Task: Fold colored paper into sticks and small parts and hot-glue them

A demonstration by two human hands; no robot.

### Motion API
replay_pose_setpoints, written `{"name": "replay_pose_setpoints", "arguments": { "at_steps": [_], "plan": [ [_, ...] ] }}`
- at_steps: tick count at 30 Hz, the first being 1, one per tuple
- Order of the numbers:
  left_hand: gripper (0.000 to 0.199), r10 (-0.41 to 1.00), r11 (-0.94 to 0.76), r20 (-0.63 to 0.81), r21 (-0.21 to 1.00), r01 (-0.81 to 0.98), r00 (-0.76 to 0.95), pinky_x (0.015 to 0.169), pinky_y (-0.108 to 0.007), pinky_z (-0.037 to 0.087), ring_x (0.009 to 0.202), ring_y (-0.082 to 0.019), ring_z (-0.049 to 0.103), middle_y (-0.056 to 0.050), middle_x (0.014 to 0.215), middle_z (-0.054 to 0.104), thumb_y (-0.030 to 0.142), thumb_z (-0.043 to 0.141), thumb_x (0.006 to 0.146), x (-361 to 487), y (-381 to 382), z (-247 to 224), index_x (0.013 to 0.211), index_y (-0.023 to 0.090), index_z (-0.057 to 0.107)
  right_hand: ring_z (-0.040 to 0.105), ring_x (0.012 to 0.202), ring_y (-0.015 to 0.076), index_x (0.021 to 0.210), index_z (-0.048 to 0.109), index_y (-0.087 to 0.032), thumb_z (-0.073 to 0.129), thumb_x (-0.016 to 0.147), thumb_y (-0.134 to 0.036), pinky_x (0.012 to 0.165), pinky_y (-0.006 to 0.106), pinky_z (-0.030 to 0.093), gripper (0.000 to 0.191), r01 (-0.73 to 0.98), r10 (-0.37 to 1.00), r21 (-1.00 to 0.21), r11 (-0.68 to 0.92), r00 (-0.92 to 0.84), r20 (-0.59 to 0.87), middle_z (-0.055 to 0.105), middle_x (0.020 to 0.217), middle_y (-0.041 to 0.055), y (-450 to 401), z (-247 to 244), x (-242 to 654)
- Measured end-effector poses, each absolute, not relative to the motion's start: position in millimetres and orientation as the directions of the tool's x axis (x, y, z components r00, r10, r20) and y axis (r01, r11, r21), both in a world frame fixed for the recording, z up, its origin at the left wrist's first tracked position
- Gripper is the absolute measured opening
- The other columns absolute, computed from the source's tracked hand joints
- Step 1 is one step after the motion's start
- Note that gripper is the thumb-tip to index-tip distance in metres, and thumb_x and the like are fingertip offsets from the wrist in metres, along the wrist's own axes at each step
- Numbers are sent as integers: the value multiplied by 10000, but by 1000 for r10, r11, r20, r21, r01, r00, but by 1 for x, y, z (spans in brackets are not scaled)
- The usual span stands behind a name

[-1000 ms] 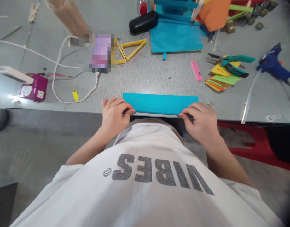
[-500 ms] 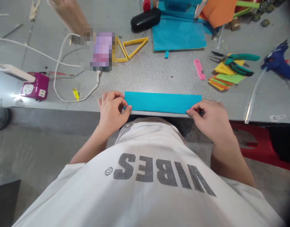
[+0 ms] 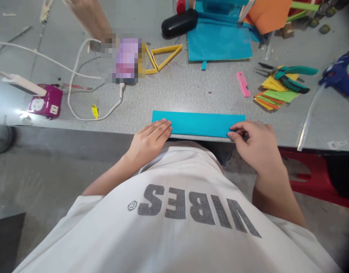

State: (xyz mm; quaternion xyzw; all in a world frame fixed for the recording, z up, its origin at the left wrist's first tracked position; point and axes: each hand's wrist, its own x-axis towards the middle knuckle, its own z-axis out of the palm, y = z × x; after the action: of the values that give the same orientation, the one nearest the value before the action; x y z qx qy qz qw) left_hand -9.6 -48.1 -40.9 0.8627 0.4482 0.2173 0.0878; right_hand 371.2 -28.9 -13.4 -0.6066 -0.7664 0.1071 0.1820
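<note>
A long blue strip of paper, which looks folded, lies along the front edge of the grey table. My left hand rests flat on its left end with the fingers stretched out. At the other end, my right hand pinches the lower right corner between thumb and forefinger. Behind the strip on the right lies a pink folding cutter. Past it, green-handled pliers lie on a pile of coloured paper slips.
A blue glue gun with a clear glue stick lies at far right. Leftward are a phone on a white cable, yellow triangular frames and a purple plug adapter. A black case and blue sheet lie behind.
My left hand has gone from pinching the strip's left corner to lying flat on top of it, a little further right. The right hand keeps its pinch. The view has shifted slightly.
</note>
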Motion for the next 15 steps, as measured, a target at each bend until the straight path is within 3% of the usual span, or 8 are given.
{"name": "replay_pose_setpoints", "arguments": {
  "at_steps": [3,7,12,15],
  "plan": [
    [510,810,-582,288,285,762,511,1350,-601,516,1613,-351,596,-170,1664,672,193,479,1128,-3,-57,-51,1594,210,686,718,878,308,1013,737,-271,725,1018,-347,919,504,454,77,891,961,-368,266,-215,176,766,842,55,-28,-15,373],
    [656,809,-576,293,217,788,510,1405,-691,394,1691,-436,454,-226,1762,537,376,608,1110,5,-67,-66,1735,190,533,693,899,314,1008,725,-271,698,1050,-371,905,506,446,112,909,944,-287,302,-242,226,768,868,70,-35,-11,367],
    [711,808,-571,301,188,799,506,1425,-677,348,1702,-440,434,-220,1788,500,465,638,1113,6,-67,-78,1762,214,494,737,1068,337,1110,789,-282,626,1090,-288,1043,583,486,164,907,877,-179,381,-293,381,829,1171,122,-52,-14,328],
    [711,803,-572,321,182,800,502,1420,-674,354,1690,-443,459,-224,1774,519,480,644,1111,5,-66,-82,1756,214,505,755,1319,323,1334,792,-325,616,1100,-221,1194,570,523,310,744,734,-158,649,-558,387,829,1386,80,-57,-27,299]
  ]
}}
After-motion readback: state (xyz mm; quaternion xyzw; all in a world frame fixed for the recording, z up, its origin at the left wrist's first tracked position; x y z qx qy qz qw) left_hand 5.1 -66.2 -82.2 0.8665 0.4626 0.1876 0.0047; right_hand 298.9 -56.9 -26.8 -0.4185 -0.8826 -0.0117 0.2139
